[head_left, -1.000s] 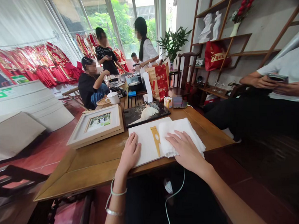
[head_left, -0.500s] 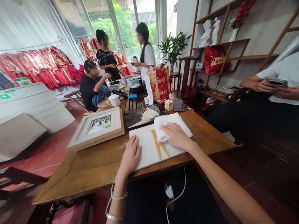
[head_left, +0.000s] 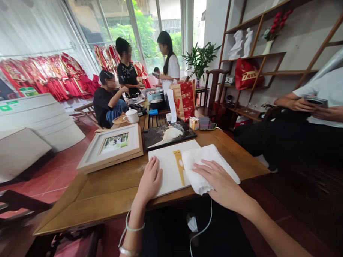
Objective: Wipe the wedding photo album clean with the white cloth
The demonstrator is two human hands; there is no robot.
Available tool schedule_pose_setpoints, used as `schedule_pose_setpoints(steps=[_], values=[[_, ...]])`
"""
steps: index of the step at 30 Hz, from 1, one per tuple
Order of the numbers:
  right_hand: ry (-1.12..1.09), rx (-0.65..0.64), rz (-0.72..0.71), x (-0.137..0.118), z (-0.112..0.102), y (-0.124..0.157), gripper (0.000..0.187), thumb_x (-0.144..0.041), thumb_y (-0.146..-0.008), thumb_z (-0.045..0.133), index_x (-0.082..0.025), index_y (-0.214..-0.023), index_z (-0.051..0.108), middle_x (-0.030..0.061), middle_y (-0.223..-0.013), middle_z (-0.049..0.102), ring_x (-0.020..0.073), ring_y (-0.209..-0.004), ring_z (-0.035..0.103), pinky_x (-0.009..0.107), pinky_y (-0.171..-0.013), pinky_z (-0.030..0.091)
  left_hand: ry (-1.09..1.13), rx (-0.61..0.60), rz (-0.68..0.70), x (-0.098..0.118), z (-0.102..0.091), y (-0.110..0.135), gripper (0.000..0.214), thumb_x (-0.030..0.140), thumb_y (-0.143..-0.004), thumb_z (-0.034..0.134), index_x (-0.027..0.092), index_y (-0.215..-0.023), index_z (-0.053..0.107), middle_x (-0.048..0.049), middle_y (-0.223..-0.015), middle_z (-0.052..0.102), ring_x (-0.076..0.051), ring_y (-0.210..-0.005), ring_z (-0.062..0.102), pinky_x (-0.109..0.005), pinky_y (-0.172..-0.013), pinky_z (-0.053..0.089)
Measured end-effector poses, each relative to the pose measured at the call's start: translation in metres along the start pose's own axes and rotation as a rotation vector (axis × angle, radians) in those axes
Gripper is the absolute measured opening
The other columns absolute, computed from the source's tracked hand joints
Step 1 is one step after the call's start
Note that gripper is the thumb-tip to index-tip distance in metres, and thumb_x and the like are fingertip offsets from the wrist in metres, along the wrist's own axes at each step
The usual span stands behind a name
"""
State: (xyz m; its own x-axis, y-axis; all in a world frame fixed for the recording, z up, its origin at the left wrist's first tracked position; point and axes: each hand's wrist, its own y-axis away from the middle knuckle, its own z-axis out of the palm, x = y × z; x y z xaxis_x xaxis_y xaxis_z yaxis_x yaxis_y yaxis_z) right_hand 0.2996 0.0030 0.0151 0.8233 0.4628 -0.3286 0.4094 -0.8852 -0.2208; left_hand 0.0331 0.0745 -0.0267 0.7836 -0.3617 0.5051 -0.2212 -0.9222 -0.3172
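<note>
Left grip (head_left: 149, 180): bare; thin pale cord bracelet (head_left: 135, 228) and silver bangle (head_left: 127, 251) at the wrist.
Right grip (head_left: 221, 181): bare, forearm bare.
Lap: black clothing (head_left: 169, 233).
Cable (head_left: 200, 230): thin, pale, over the lap.

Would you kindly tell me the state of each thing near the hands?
white board, lying flat on the table
white cloth, folded, over the board's right side
yellow strip, flat on the board
left hand, open, flat on the board
right hand, open, palm down on the cloth
framed picture, lying face up
</note>
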Motion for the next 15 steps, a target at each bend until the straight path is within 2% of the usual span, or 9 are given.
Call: schedule_pose_setpoints(steps=[4, 8, 12, 15], values=[[-0.049, 0.015, 0.016, 0.001, 0.002, -0.016, 0.075, -0.003, -0.058, 0.044, -0.019, -0.131, 0.052, 0.0034, -0.139, 0.051, 0.0239, -0.133, 0.033, 0.046, -0.112, 0.023, -0.021, -0.018, 0.005, 0.001, -0.003, 0.000, 0.049, 0.030, -0.091, 0.037, 0.009, -0.135, 0.046, -0.0176, -0.149, 0.036, -0.028, -0.141, 0.027, -0.050, -0.115, 0.023], [-0.022, 0.023, 0.031, 0.004, 0.012, -0.053, 0.068, -0.006, -0.063, 0.046, -0.015, -0.130, 0.052, 0.0061, -0.139, 0.050, 0.0274, -0.132, 0.033, 0.047, -0.113, 0.019, -0.022, -0.028, 0.003, 0.000, -0.004, 0.000, 0.050, 0.031, -0.091, 0.037, 0.008, -0.135, 0.045, -0.0179, -0.149, 0.036, -0.028, -0.141, 0.026, -0.049, -0.115, 0.023], [-0.002, 0.019, 0.032, 0.008, 0.018, -0.092, 0.060, -0.009, -0.070, 0.050, -0.014, -0.129, 0.053, 0.0093, -0.137, 0.052, 0.0280, -0.130, 0.036, 0.047, -0.110, 0.022, -0.012, -0.010, 0.034, -0.004, -0.002, 0.000, 0.049, 0.031, -0.091, 0.037, 0.012, -0.135, 0.045, -0.0161, -0.149, 0.037, -0.027, -0.141, 0.027, -0.050, -0.115, 0.023], [-0.003, 0.021, 0.027, 0.010, 0.018, -0.109, 0.057, -0.011, -0.072, 0.050, -0.013, -0.128, 0.053, 0.0101, -0.137, 0.052, 0.0271, -0.129, 0.037, 0.047, -0.109, 0.023, -0.003, 0.007, 0.051, -0.007, 0.000, 0.000, 0.048, 0.031, -0.091, 0.038, 0.014, -0.135, 0.046, -0.0146, -0.148, 0.038, -0.027, -0.141, 0.028, -0.050, -0.115, 0.023]])
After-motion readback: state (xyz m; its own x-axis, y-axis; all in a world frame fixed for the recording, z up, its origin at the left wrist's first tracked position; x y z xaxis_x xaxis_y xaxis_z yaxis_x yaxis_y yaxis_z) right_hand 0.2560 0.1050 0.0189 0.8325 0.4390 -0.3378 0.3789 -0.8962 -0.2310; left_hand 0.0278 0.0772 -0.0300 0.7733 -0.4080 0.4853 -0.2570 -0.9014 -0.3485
